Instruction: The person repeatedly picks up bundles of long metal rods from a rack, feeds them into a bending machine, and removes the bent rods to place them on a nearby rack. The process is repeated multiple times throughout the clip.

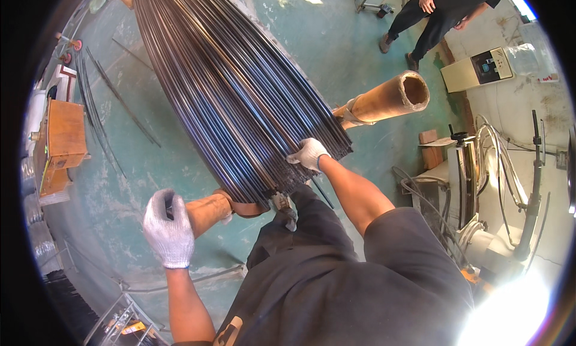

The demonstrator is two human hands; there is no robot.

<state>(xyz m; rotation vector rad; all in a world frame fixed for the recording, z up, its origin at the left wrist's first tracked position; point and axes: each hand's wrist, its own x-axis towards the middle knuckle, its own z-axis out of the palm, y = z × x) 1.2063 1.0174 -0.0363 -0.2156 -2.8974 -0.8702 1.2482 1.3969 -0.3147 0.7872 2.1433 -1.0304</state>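
Note:
A wide layer of long, dark, glossy rods (pixel 234 89) stretches away from me, their near ends uneven. My right hand (pixel 309 154), in a white knit glove, is closed over rods at that near end, thumb to the left. Just below it a single dark rod (pixel 323 193) sticks out past the others. My left hand (pixel 168 229), also gloved, is raised at the left with curled fingers and a gap inside the curl; I see nothing held in it. Behind that hand a brown tube (pixel 209 208) runs toward the rods' near left corner.
A thick hollow brown tube (pixel 382 98) juts out on the right of the rods. Loose thin rods (pixel 121 103) lie on the green floor at left, near a wooden cabinet (pixel 67 134). A person (pixel 432 22) stands beyond, by a water dispenser (pixel 477 69). Machinery with hoses (pixel 468 184) stands right.

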